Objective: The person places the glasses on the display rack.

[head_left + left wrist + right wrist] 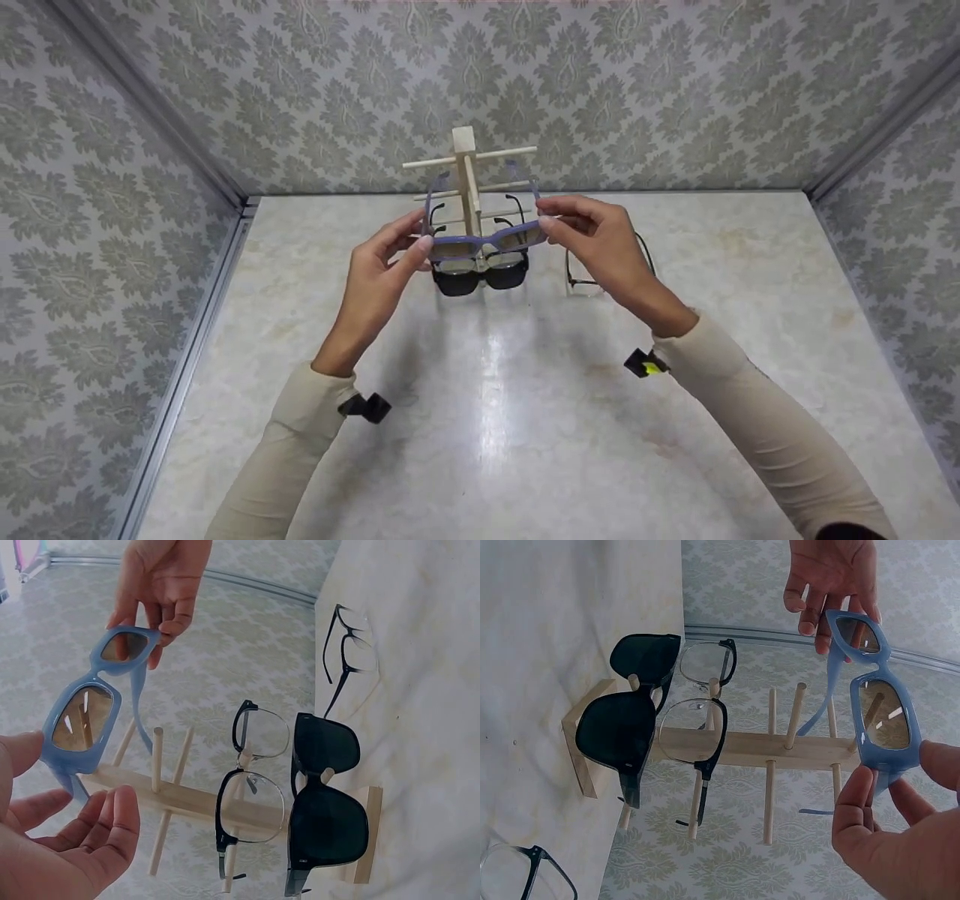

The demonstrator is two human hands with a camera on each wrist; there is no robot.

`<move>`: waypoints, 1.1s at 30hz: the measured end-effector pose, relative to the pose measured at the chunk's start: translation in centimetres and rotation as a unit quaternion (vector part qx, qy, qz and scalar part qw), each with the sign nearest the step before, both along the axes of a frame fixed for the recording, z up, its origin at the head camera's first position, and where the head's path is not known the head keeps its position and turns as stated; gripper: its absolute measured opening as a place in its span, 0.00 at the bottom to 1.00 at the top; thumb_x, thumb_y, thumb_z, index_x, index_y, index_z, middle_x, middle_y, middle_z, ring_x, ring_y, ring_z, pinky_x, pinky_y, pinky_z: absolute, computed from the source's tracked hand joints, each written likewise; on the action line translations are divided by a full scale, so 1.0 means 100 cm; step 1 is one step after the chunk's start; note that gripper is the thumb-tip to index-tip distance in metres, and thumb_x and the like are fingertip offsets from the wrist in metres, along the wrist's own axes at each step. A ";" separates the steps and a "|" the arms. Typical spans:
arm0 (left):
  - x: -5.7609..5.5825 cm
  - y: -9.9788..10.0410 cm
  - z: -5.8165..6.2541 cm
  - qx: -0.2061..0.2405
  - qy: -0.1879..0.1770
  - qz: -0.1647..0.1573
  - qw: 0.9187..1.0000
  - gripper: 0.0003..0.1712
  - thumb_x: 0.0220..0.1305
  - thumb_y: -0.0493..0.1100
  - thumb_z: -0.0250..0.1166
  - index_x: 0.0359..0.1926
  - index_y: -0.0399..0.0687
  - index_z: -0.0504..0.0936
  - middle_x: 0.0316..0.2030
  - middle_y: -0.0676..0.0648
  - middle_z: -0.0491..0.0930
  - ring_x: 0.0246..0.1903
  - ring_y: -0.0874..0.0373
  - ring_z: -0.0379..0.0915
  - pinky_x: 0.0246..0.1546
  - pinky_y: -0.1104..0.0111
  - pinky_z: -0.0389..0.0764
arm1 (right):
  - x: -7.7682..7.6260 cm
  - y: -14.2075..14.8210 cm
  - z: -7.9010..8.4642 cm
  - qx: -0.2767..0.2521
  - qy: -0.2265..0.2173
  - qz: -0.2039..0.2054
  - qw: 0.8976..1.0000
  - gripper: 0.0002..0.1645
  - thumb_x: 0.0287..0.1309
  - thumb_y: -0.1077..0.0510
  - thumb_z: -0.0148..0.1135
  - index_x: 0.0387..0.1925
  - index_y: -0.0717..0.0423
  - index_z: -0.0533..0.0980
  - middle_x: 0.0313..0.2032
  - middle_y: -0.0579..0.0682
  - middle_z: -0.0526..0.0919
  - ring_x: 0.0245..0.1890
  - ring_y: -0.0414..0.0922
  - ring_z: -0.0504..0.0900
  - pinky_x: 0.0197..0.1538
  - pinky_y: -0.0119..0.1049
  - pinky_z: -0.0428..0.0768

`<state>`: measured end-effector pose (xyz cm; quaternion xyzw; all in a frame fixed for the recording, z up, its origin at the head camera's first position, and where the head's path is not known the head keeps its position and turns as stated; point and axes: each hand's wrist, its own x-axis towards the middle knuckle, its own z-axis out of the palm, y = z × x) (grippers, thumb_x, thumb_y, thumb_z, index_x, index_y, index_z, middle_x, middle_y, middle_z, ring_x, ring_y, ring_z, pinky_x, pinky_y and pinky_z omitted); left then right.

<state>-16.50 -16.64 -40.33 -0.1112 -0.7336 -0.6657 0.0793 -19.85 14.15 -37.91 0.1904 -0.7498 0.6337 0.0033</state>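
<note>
Blue-framed sunglasses (484,242) with brown lenses are held between both hands, arms unfolded and pointing toward a wooden glasses stand (464,140). My left hand (375,277) pinches one end of the frame near the hinge. At the opposite end, my right hand (604,240) pinches the other hinge area. In the left wrist view, the sunglasses (94,676) are level with the upper pegs of the stand. Lower down, half-rim eyeglasses (724,724) rest on a peg. Black sunglasses (615,731) sit on the lowest peg, near the stand's base (585,742).
Another pair of dark-framed eyeglasses (583,283) lies on the marbled table (487,420), partly hidden by the right hand in the head view. Patterned wall panels (675,97) rise behind and on both sides, with metal edging (191,330) along the left.
</note>
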 end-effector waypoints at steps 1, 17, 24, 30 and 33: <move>-0.001 0.000 0.000 -0.002 0.000 -0.001 1.000 0.28 0.83 0.38 0.65 0.77 0.33 0.75 0.61 0.36 0.80 0.57 0.50 0.82 0.50 0.64 0.89 | -0.001 0.000 0.001 0.002 -0.001 -0.001 1.000 0.21 0.79 0.62 0.67 0.67 0.64 0.82 0.62 0.57 0.87 0.54 0.46 0.89 0.58 0.39 0.88; -0.017 -0.006 0.000 -0.037 -0.009 -0.004 0.999 0.30 0.83 0.42 0.65 0.78 0.36 0.74 0.64 0.34 0.80 0.59 0.44 0.82 0.48 0.65 0.89 | -0.019 -0.005 -0.004 0.006 -0.018 -0.003 1.000 0.21 0.79 0.58 0.68 0.67 0.62 0.83 0.58 0.56 0.88 0.50 0.47 0.90 0.57 0.42 0.89; -0.027 -0.009 -0.006 -0.050 -0.014 0.001 0.999 0.31 0.84 0.45 0.65 0.78 0.37 0.74 0.62 0.37 0.81 0.59 0.43 0.82 0.46 0.67 0.89 | -0.028 -0.010 -0.009 -0.013 -0.026 -0.005 1.000 0.20 0.78 0.59 0.69 0.65 0.63 0.84 0.57 0.58 0.88 0.48 0.48 0.89 0.57 0.41 0.89; -0.032 -0.011 -0.008 -0.054 -0.016 0.000 0.998 0.30 0.84 0.45 0.65 0.78 0.37 0.74 0.62 0.38 0.81 0.57 0.45 0.83 0.45 0.67 0.90 | -0.034 -0.012 -0.014 -0.012 -0.029 -0.004 0.999 0.20 0.79 0.58 0.68 0.66 0.62 0.84 0.59 0.58 0.87 0.50 0.49 0.89 0.58 0.42 0.88; -0.036 -0.010 -0.011 -0.055 -0.015 -0.002 0.998 0.30 0.84 0.45 0.65 0.78 0.36 0.74 0.62 0.37 0.81 0.56 0.44 0.82 0.45 0.67 0.90 | -0.035 -0.012 -0.016 -0.013 -0.031 -0.004 0.999 0.20 0.79 0.58 0.68 0.66 0.62 0.84 0.59 0.56 0.87 0.51 0.51 0.88 0.59 0.43 0.88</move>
